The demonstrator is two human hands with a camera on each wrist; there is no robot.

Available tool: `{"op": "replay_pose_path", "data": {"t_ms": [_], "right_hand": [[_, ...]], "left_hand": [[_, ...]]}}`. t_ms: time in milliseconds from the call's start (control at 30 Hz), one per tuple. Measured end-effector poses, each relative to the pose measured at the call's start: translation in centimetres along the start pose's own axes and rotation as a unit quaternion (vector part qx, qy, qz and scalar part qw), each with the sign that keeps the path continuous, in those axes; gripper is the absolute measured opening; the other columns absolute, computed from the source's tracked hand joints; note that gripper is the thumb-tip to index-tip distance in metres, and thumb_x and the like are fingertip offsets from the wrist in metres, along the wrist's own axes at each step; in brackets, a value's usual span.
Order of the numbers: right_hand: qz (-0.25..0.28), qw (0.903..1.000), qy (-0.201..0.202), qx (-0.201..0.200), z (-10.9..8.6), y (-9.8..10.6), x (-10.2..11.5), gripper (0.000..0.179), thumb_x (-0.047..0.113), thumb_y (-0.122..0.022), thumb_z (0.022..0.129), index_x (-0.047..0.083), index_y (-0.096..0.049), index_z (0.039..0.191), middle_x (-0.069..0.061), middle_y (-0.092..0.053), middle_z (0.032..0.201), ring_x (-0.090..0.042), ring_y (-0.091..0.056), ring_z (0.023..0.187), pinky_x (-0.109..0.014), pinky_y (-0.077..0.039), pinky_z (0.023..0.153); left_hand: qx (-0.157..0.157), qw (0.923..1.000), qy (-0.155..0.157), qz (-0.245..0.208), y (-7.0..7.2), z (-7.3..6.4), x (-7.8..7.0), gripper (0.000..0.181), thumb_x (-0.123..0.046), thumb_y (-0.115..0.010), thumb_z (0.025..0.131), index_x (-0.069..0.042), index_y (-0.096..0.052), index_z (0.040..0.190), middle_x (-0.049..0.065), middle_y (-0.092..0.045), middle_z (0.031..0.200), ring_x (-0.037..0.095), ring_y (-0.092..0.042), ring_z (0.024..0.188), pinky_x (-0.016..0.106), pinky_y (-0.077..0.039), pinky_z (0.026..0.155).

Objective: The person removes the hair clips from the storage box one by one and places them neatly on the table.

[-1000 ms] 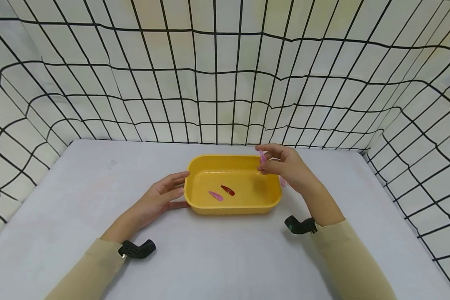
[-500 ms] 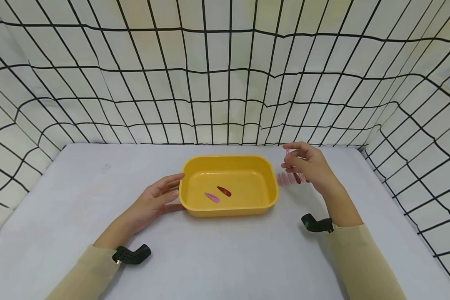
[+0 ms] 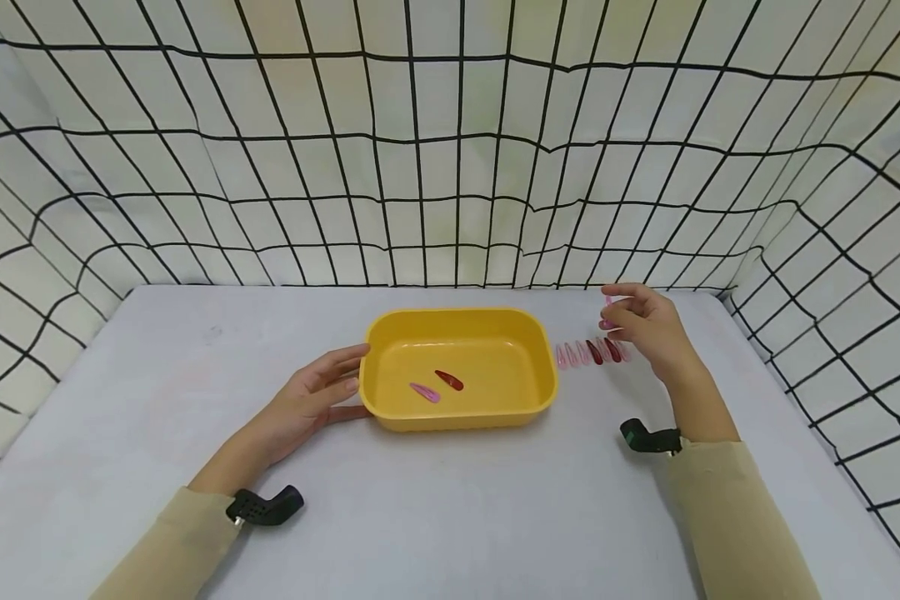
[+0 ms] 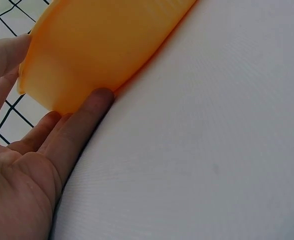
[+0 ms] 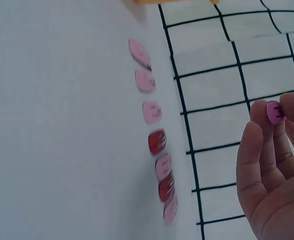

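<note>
A yellow tray (image 3: 457,421) lies on the white table, with a pink hair clip (image 3: 425,392) and a dark red hair clip (image 3: 449,380) inside it. My left hand (image 3: 311,404) rests at the tray's left end, its fairly straight fingers touching the outer wall and rim, as the left wrist view also shows. To the right, my right hand (image 3: 648,329) pinches a pink hair clip (image 5: 275,113) between thumb and fingertips, raised above the table. Below it runs a row of several pink and red clips, including a red one (image 5: 157,142) and a light pink one (image 5: 152,112).
A white wall with a black wire grid (image 3: 457,167) stands behind the table and along both sides. The white tabletop (image 3: 450,517) extends in front of the tray. A black wrist camera (image 3: 265,506) sits on the left wrist, another (image 3: 648,437) on the right.
My right hand has moved right, from above the tray's right end to above the far end of the clip row, still pinching the pink hair clip. My left hand stays at the tray.
</note>
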State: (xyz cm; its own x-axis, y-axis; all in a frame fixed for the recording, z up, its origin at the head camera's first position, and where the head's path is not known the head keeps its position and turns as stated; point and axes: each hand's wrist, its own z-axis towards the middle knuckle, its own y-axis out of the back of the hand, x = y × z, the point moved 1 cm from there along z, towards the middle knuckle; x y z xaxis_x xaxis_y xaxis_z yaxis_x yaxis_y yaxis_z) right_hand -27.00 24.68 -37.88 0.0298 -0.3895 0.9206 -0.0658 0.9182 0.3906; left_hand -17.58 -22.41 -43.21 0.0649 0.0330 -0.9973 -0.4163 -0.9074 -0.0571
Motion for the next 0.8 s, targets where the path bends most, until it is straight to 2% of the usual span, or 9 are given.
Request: {"op": "replay_pose_path", "data": {"t_ms": [167, 300, 400, 667, 800], "right_hand": [[-0.013, 0.9996, -0.024, -0.006, 0.4, 1.2, -1.3, 0.038, 0.025, -0.061, 0.1, 0.011, -0.055, 0.134, 0.005, -0.068, 0.099, -0.008, -0.064, 0.089, -0.024, -0.057, 0.074], [-0.043, 0.9979, -0.048, -0.005, 0.4, 2.0, -2.0, 0.042, 0.026, -0.061, 0.1, 0.008, -0.053, 0.137, 0.012, -0.068, 0.095, -0.009, -0.063, 0.089, -0.026, -0.054, 0.07], [-0.063, 0.9964, -0.057, 0.0, 0.4, 2.4, -2.6, 0.044, 0.025, -0.06, 0.1, 0.005, -0.052, 0.138, 0.01, -0.067, 0.096, -0.01, -0.063, 0.088, -0.028, -0.054, 0.07], [-0.12, 0.9894, -0.081, 0.016, 0.3, 3.1, -3.5, 0.04, 0.022, -0.056, 0.1, 0.006, -0.055, 0.137, -0.012, -0.065, 0.108, -0.017, -0.064, 0.093, -0.028, -0.054, 0.072], [-0.142, 0.986, -0.084, 0.025, 0.2, 3.6, -3.8, 0.038, 0.02, -0.056, 0.1, 0.005, -0.057, 0.135, -0.014, -0.066, 0.104, -0.017, -0.063, 0.089, -0.027, -0.053, 0.069]], "left_hand": [[0.002, 1.0, -0.003, -0.005, 0.1, 0.0, 0.0, 0.052, -0.014, -0.053, 0.104, -0.013, -0.036, 0.154, 0.017, -0.03, 0.159, 0.021, -0.055, 0.13, 0.044, -0.056, 0.096], [0.001, 1.0, -0.002, -0.006, 0.1, 0.0, 0.0, 0.053, -0.014, -0.053, 0.104, -0.012, -0.035, 0.154, 0.017, -0.03, 0.159, 0.021, -0.055, 0.13, 0.044, -0.056, 0.096], [0.001, 1.0, 0.0, -0.006, 0.1, -0.1, 0.1, 0.052, -0.015, -0.053, 0.104, -0.012, -0.035, 0.154, 0.017, -0.03, 0.159, 0.02, -0.055, 0.129, 0.044, -0.056, 0.096], [0.001, 1.0, 0.003, -0.006, 0.0, 0.0, 0.0, 0.053, -0.015, -0.053, 0.104, -0.012, -0.035, 0.154, 0.016, -0.03, 0.159, 0.021, -0.054, 0.13, 0.044, -0.055, 0.096], [-0.002, 1.0, 0.004, -0.003, -0.1, 0.0, -0.1, 0.053, -0.016, -0.053, 0.104, -0.012, -0.035, 0.154, 0.016, -0.031, 0.159, 0.022, -0.054, 0.13, 0.044, -0.056, 0.096]]}}
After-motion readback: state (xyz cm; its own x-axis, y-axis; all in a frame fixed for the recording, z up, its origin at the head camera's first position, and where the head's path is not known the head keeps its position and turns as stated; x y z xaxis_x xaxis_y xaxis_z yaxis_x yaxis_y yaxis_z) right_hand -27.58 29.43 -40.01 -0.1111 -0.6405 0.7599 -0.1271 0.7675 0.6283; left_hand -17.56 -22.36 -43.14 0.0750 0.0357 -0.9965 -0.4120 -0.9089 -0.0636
